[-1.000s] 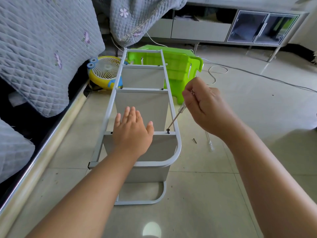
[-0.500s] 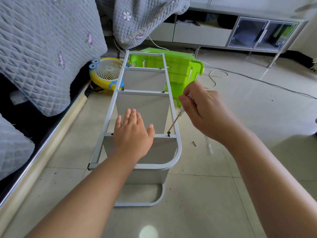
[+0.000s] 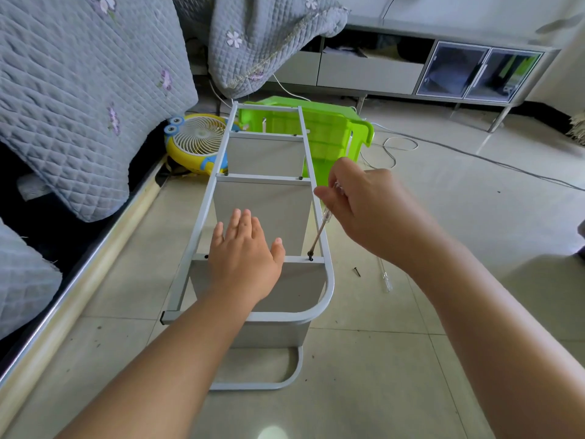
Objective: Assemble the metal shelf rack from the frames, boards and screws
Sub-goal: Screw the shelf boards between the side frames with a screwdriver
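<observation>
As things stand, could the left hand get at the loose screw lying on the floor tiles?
Probably not directly. The loose screw lies right of the rack's curved rail, while the left hand rests flat on the crossbar. The right hand, holding the screwdriver, is nearer.

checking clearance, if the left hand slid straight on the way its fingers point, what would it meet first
Probably the next crossbar of the rack's frame; the left hand rests flat on the nearer crossbar, fingers aimed over the open bay. Depth is unclear, so it might pass above.
</observation>
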`<state>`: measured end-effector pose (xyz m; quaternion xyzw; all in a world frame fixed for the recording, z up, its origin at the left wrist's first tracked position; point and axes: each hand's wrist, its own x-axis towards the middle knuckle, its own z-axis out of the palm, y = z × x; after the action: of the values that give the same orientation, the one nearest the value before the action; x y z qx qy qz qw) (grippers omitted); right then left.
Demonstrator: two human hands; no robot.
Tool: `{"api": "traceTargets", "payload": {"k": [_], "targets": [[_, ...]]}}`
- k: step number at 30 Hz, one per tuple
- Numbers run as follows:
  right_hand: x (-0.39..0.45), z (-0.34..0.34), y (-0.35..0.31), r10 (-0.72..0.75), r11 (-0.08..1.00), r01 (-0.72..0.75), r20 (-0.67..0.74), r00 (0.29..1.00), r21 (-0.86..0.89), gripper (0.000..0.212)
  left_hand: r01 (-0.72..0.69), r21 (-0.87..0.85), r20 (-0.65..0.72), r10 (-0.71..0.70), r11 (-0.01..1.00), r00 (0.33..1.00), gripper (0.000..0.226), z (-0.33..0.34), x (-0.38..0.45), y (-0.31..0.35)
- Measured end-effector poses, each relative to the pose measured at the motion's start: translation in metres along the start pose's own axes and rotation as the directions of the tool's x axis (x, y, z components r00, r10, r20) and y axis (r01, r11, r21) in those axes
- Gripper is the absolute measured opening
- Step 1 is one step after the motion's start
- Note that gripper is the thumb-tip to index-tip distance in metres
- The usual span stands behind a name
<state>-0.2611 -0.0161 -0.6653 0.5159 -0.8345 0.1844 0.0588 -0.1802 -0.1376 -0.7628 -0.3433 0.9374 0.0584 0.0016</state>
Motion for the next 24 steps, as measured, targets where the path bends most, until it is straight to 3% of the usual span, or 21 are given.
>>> {"api": "traceTargets", "payload": {"k": [3, 7, 11, 16, 20, 23, 24], "targets": [[0.004, -0.006, -0.007, -0.057, 0.984, 0.069, 0.080, 0.995, -0.162, 0.024, 0.000, 0.003, 0.008, 0.000, 1.000, 1.000, 0.061, 0.000, 0.001, 0.000], [0.007, -0.026, -0.016, -0.105, 0.927, 0.202, 0.296, 0.949, -0.317, 0.022, 0.002, 0.003, 0.024, -0.002, 1.000, 1.000, 0.061, -0.001, 0.002, 0.000], [0.016, -0.041, -0.020, -0.029, 0.877, 0.252, 0.479, 0.877, -0.409, 0.012, -0.001, 0.010, 0.037, 0.001, 1.000, 0.999, 0.061, -0.002, 0.002, 0.001], [0.035, -0.043, -0.031, 0.039, 0.762, 0.340, 0.562, 0.826, -0.552, 0.042, -0.001, 0.017, 0.048, 0.001, 1.000, 0.999, 0.062, -0.003, 0.002, 0.002], [0.039, -0.040, -0.037, 0.053, 0.754, 0.344, 0.574, 0.817, -0.560, 0.030, 0.002, 0.022, 0.057, -0.004, 1.000, 0.998, 0.061, -0.003, 0.002, 0.004], [0.038, -0.043, -0.041, 0.022, 0.814, 0.339, 0.608, 0.793, -0.472, 0.010, 0.001, 0.021, 0.067, -0.002, 1.000, 0.998, 0.060, -0.003, 0.001, 0.006], [0.038, -0.043, -0.040, 0.016, 0.825, 0.344, 0.626, 0.779, -0.448, 0.013, 0.001, 0.021, 0.068, -0.002, 1.000, 0.998, 0.060, -0.004, 0.001, 0.006]]}}
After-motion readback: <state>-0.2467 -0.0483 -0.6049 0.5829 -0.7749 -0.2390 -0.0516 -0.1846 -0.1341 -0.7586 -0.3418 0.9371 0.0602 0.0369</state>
